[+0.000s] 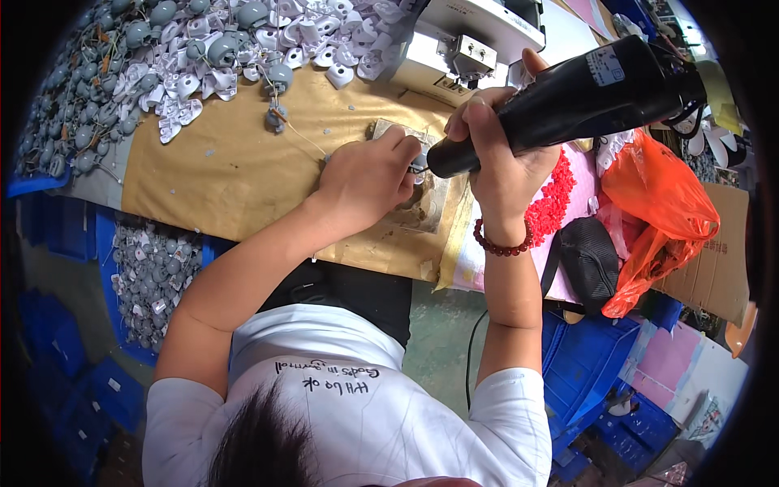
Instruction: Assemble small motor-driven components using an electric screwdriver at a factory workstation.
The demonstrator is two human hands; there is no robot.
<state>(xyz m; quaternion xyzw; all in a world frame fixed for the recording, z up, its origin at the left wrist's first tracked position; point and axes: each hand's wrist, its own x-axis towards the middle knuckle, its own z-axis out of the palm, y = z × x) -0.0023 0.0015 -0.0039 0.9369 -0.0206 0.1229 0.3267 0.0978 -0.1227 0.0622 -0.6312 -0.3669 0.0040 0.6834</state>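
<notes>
My right hand, with a red bead bracelet on its wrist, is wrapped round a black electric screwdriver. The tool lies tilted, its narrow end pointing left and down toward a small grey plastic part. My left hand pinches that part over a worn block on the bench. The screwdriver's tip is right beside the left fingertips; whether it touches a screw is too small to tell. A thin wire leads from near my left hand to a grey round part.
Heaps of white plastic shells and grey wired parts cover the back left. A white device with switches stands behind my hands. To the right are small red pieces, a black pouch and an orange bag. A blue bin sits below left.
</notes>
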